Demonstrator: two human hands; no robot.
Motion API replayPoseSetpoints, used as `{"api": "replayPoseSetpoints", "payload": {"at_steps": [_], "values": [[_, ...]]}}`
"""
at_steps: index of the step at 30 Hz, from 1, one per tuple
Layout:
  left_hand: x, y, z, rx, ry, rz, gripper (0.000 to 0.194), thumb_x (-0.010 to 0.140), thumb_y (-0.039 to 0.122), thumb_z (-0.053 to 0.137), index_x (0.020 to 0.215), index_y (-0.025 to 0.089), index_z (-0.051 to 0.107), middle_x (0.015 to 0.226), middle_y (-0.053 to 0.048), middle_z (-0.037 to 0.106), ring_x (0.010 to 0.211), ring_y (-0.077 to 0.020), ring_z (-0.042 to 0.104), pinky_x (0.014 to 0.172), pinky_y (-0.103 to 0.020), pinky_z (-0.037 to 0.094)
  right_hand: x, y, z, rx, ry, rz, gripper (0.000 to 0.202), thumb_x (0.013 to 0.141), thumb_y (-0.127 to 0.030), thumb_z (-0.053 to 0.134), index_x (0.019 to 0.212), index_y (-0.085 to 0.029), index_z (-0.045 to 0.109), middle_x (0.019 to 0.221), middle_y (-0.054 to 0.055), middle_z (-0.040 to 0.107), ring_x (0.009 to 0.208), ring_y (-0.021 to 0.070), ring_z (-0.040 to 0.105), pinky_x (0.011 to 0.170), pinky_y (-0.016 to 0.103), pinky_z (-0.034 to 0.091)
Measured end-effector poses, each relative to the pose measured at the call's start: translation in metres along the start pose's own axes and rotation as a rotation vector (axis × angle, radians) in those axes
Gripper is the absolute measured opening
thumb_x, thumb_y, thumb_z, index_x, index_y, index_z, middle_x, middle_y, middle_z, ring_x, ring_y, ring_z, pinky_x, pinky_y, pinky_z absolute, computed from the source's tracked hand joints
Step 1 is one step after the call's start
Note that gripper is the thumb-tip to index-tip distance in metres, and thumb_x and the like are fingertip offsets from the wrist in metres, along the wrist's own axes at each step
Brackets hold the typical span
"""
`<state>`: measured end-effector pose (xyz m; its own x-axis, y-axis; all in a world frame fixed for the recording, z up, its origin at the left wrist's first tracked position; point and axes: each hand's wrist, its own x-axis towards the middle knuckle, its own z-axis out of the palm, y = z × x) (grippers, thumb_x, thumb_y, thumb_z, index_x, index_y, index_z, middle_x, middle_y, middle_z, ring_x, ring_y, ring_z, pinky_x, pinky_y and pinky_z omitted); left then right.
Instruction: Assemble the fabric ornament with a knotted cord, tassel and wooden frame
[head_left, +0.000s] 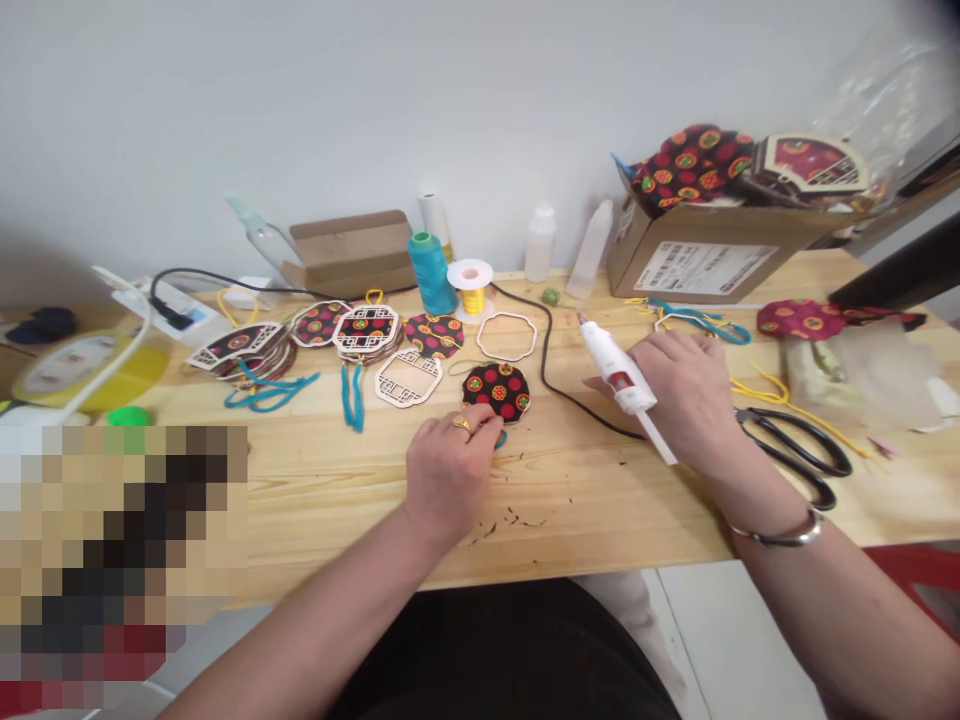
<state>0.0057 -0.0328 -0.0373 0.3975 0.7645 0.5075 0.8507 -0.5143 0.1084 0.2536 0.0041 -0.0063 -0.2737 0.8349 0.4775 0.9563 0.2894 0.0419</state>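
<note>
My left hand (454, 470) is closed, its fingertips pinching the lower edge of a black patterned fabric piece (496, 388) with red and orange flowers. A bit of blue cord peeks out beside those fingers. My right hand (686, 395) grips a white glue gun (619, 370), its nozzle angled up and left, with a glue stick (664, 443) protruding from the rear. Near the fabric piece lie a lattice wooden frame (384, 383) and a thin plain wooden frame (480, 340). A second fabric piece (435, 336) rests behind the lattice frame.
Stacked pendants (367, 328) with blue cords lie left. Behind stand a blue thread cone (433, 275), a yellow spool (473, 300) and bottles (540, 245). A black cable (546, 345) crosses the table. Scissors (806, 440) lie right, below a carton (686, 255) of fabric.
</note>
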Motion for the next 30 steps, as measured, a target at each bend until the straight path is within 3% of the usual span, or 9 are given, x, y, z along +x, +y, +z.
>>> {"api": "replayPoseSetpoints", "payload": {"at_steps": [4, 10, 13, 16, 19, 23, 26, 30], "values": [[0.001, 0.001, -0.001, 0.008, 0.002, -0.002, 0.018, 0.085, 0.013, 0.051, 0.086, 0.020, 0.068, 0.093, -0.003, 0.072, 0.076, -0.0191, 0.065, 0.062, -0.033, 0.041, 0.000, 0.001, 0.001, -0.075, -0.129, 0.012, 0.027, 0.082, -0.041, 0.049, 0.075, -0.015, 0.055, 0.077, 0.013, 0.058, 0.077, 0.0263, 0.049, 0.062, 0.035, 0.026], [0.001, 0.001, -0.002, 0.049, 0.008, 0.020, 0.014, 0.082, 0.012, 0.056, 0.084, 0.020, 0.068, 0.092, -0.002, 0.072, 0.072, -0.0180, 0.063, 0.062, -0.032, 0.041, 0.003, 0.012, 0.003, -0.049, -0.413, 0.109, 0.030, 0.075, -0.029, 0.050, 0.099, -0.012, 0.057, 0.098, 0.017, 0.059, 0.092, 0.0314, 0.051, 0.066, 0.037, 0.033], [0.000, 0.001, -0.001, 0.068, 0.017, 0.020, 0.012, 0.082, 0.014, 0.058, 0.083, 0.020, 0.068, 0.090, -0.001, 0.072, 0.068, -0.0176, 0.062, 0.061, -0.033, 0.040, 0.006, 0.014, -0.007, -0.057, -0.475, 0.120, 0.038, 0.070, -0.023, 0.050, 0.106, -0.012, 0.056, 0.107, 0.017, 0.056, 0.099, 0.0339, 0.050, 0.073, 0.043, 0.037], [0.000, 0.001, -0.001, 0.071, 0.016, 0.018, 0.012, 0.082, 0.015, 0.058, 0.084, 0.019, 0.069, 0.090, -0.001, 0.072, 0.068, -0.0177, 0.062, 0.061, -0.033, 0.040, 0.011, 0.001, -0.024, -0.024, -0.342, 0.085, 0.044, 0.069, -0.014, 0.048, 0.112, -0.010, 0.054, 0.111, 0.018, 0.056, 0.103, 0.0336, 0.048, 0.078, 0.045, 0.039], [-0.001, 0.001, -0.001, 0.058, 0.000, 0.010, 0.013, 0.082, 0.016, 0.057, 0.086, 0.020, 0.069, 0.092, -0.001, 0.072, 0.068, -0.0179, 0.061, 0.061, -0.033, 0.040, 0.019, -0.028, -0.032, 0.230, -0.227, -0.010, 0.044, 0.069, -0.002, 0.042, 0.109, -0.011, 0.058, 0.107, 0.015, 0.061, 0.101, 0.0270, 0.051, 0.082, 0.039, 0.041], [-0.001, 0.001, -0.004, 0.016, -0.016, 0.001, 0.016, 0.082, 0.016, 0.055, 0.089, 0.019, 0.070, 0.094, -0.003, 0.071, 0.070, -0.0192, 0.061, 0.062, -0.034, 0.040, 0.022, -0.067, -0.015, 0.527, -0.265, -0.260, 0.038, 0.064, 0.004, 0.039, 0.082, -0.017, 0.065, 0.084, 0.006, 0.067, 0.093, 0.0223, 0.054, 0.078, 0.036, 0.041], [-0.001, 0.001, -0.006, -0.025, -0.032, -0.004, 0.022, 0.076, 0.012, 0.055, 0.092, 0.017, 0.070, 0.094, -0.005, 0.070, 0.072, -0.0211, 0.061, 0.064, -0.036, 0.041, 0.015, -0.080, 0.004, 0.652, -0.166, -0.292, 0.032, 0.063, 0.004, 0.040, 0.073, -0.016, 0.063, 0.081, 0.007, 0.066, 0.094, 0.0214, 0.054, 0.078, 0.035, 0.041], [0.000, 0.000, -0.008, -0.091, -0.049, -0.012, 0.025, 0.073, 0.008, 0.054, 0.090, 0.016, 0.071, 0.092, -0.007, 0.069, 0.080, -0.0239, 0.059, 0.066, -0.038, 0.043, 0.006, -0.080, 0.013, 0.700, -0.045, -0.293, 0.027, 0.068, 0.002, 0.040, 0.070, -0.017, 0.059, 0.080, 0.007, 0.065, 0.093, 0.0207, 0.055, 0.077, 0.035, 0.040]]}}
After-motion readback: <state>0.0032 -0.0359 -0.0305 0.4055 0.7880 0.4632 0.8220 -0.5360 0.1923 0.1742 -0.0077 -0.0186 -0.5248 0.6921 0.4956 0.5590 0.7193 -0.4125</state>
